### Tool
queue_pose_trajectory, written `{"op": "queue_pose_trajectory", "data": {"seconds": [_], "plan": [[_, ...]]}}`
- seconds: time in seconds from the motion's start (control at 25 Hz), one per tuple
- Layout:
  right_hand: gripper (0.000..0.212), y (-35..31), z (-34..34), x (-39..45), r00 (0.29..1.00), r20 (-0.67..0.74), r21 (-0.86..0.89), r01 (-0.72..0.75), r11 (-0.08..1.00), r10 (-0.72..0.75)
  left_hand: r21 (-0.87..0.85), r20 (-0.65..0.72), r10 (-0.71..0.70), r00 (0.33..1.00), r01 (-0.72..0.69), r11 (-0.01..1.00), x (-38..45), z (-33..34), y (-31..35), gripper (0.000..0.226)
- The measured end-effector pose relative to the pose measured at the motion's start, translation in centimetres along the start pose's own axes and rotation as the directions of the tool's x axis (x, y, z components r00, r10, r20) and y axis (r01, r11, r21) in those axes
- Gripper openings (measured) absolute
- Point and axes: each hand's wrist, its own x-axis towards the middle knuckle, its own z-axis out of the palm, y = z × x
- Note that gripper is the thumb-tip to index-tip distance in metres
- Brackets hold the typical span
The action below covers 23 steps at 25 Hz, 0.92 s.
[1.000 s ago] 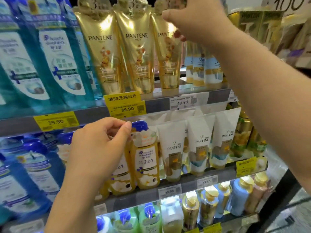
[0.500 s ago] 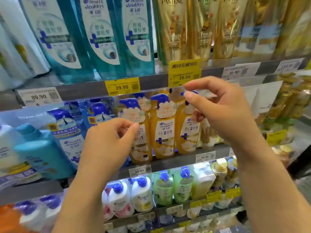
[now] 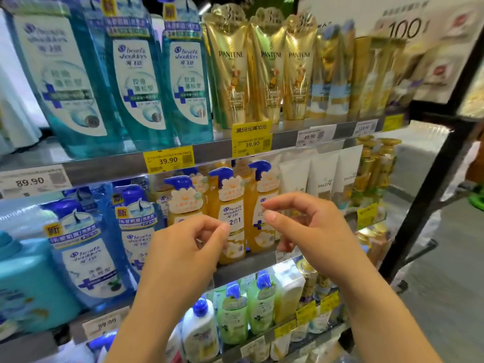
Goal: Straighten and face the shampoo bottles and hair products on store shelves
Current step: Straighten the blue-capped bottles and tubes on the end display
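Both hands (image 3: 183, 247) lowered, empty, before yellow pump bottles (image 3: 231, 216).

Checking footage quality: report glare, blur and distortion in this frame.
Head view: glare washes the gold Pantene tubes; right-edge sign and floor smeared; wide-angle lens bows the shelf edge; both hands, left and right, stay fairly sharp.
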Motion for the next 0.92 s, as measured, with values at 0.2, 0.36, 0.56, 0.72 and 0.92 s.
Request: {"op": "queue_pose_trajectory", "data": {"seconds": [0.2, 0.36, 0.56, 0.72, 0.92], "plan": [[0.01, 0.7, -1.2, 1.2, 1.0, 0.017, 0.059, 0.003, 0.998, -0.004, 0.002, 0.014, 0.014, 1.0, -0.014, 1.0, 0.7, 0.8, 0.5, 0.014], [0.01, 2.2, -3.7, 3.2, 0.998, 0.066, 0.105, -0.006, 0.994, -0.001, 0.013, -0.001, 0.05, 0.999, -0.049, 0.999, 3.1, 3.3, 2.0, 0.01], [0.011, 4.4, -10.9, 7.6, 0.999, 0.038, 0.125, -0.016, 0.992, 0.011, 0.006, -0.054, 0.082, 0.995, -0.081, 0.997, 7.9, 9.6, 6.3, 0.004], [0.013, 6.4, -17.8, 11.2, 0.999, 0.031, 0.095, -0.038, 0.995, 0.035, 0.016, -0.175, 0.189, 0.966, -0.19, 0.982, 13.3, 15.3, 12.0, 0.005], [0.018, 9.2, -25.1, 14.8, 0.999, -0.012, 0.075, -0.033, 0.997, 0.034, 0.059, -0.287, 0.315, 0.905, -0.311, 0.948, 22.1, 22.9, 18.1, 0.041]]}}
